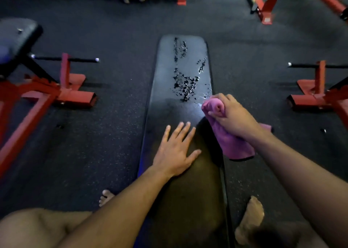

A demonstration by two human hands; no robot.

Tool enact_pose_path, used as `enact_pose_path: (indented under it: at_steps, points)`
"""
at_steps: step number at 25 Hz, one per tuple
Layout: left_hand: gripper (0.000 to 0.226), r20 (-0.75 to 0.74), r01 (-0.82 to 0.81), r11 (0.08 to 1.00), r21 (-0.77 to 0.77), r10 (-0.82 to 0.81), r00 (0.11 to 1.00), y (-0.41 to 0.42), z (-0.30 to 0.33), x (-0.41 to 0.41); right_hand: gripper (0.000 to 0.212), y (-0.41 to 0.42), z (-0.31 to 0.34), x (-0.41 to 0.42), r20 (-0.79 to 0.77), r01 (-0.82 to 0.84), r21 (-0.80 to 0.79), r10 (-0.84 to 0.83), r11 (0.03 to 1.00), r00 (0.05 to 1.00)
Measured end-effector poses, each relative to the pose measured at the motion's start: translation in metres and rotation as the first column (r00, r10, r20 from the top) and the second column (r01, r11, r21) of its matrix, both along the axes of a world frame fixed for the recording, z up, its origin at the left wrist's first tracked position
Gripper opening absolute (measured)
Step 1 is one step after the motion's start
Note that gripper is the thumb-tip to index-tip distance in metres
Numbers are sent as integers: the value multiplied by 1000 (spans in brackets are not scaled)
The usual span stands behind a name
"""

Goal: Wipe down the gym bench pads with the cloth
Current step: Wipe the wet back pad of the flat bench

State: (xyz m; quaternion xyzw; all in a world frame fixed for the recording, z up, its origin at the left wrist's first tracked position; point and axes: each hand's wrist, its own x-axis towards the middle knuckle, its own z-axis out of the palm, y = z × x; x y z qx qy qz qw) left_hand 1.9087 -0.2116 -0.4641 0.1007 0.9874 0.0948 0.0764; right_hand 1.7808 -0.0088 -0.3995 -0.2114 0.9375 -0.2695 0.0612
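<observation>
While left hand [174, 151] lies flat on bench pad [180, 63] — right hand [228, 114], grip curled round cloth [231, 144].

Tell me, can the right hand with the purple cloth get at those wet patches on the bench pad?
Probably yes: the right hand grips the cloth beside the wet patches on the bench pad, with nothing between.

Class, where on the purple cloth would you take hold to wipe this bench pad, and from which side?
Grip the bunched upper end of the cloth, from the right, as the right hand does; the loose tail hangs off the bench pad.
</observation>
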Motion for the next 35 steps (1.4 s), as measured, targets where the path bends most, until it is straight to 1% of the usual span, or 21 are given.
enact_pose_path:
  at_steps: [2, 4, 6, 8, 10, 12, 15, 17, 18, 19, 21, 23, 24, 25, 28, 29, 30, 31, 33, 34, 35]
  points:
    - [76, 58, 132, 990, 42, -134, 989, -16, -1, 38, 54, -5, 22, 2, -81, -147, 132, 158, 980, 984]
    - [77, 59, 244, 970, 9, -244, 968, -33, -3, 70, 69, -24, 38, -1, -100, -236, 223, 263, 946, 960]
    - [78, 22, 284, 959, 3, -284, 959, -41, -9, 78, 71, -61, 38, -9, -114, -342, 371, 408, 863, 906]
    - [78, -22, 284, 959, 17, -284, 959, -41, -12, 80, 62, -108, 34, -18, -114, -466, 553, 617, 691, 778]
    - [77, -60, 284, 956, 68, -280, 958, -41, -15, 78, 55, -152, 33, -21, -78, -520, 693, 769, 500, 635]
    - [78, -74, 311, 944, 105, -305, 950, -45, -18, 72, 48, -199, 29, -24, -57, -538, 743, 839, 398, 542]
    - [77, -143, 374, 916, 149, -354, 924, -50, -19, 56, 47, -258, 19, -33, 29, -555, 786, 881, 273, 473]
    - [76, -181, 380, 908, 177, -350, 919, -51, -21, 51, 51, -279, 9, -45, 161, -555, 823, 887, 122, 433]
    - [76, -188, 387, 901, 198, -352, 917, -51, -24, 50, 50, -283, 6, -53, 248, -573, 817, 860, 62, 446]
    - [76, -195, 389, 896, 213, -351, 916, -51, -27, 51, 45, -285, 0, -59, 303, -602, 796, 819, 64, 488]
    - [75, -200, 384, 895, 226, -343, 918, -52, -29, 52, 33, -292, -8, -62, 332, -613, 772, 717, 167, 613]
    - [73, -200, 389, 891, 237, -347, 916, -51, -27, 52, 49, -300, -14, -53, 311, -593, 776, 688, 215, 656]
    - [72, -201, 383, 894, 233, -341, 918, -51, -26, 52, 49, -301, -22, -41, 323, -608, 762, 681, 225, 657]
    - [72, -200, 378, 897, 228, -337, 920, -51, -26, 53, 48, -299, -29, -24, 364, -657, 726, 698, 203, 617]
    - [71, -180, 381, 893, 239, -345, 921, -51, -24, 50, 42, -279, -41, 31, 410, -838, 534, 832, 113, 374]
    - [72, -170, 372, 899, 233, -339, 925, -50, -23, 51, 38, -274, -36, 27, 427, -852, 522, 851, 46, 307]
    - [72, -161, 364, 906, 216, -334, 929, -49, -23, 51, 34, -273, -31, 12, 411, -842, 539, 866, 20, 284]
    - [73, -156, 357, 913, 196, -331, 931, -49, -24, 52, 33, -276, -25, -9, 395, -796, 603, 851, 43, 345]
    - [73, -167, 352, 922, 161, -326, 930, -48, -28, 53, 41, -286, -13, -50, 290, -672, 720, 807, 169, 514]
    - [73, -176, 347, 926, 149, -320, 931, -48, -29, 53, 42, -290, -14, -65, 231, -628, 745, 797, 225, 559]
    - [73, -179, 345, 926, 151, -318, 931, -48, -29, 53, 41, -293, -17, -63, 194, -591, 768, 790, 246, 581]
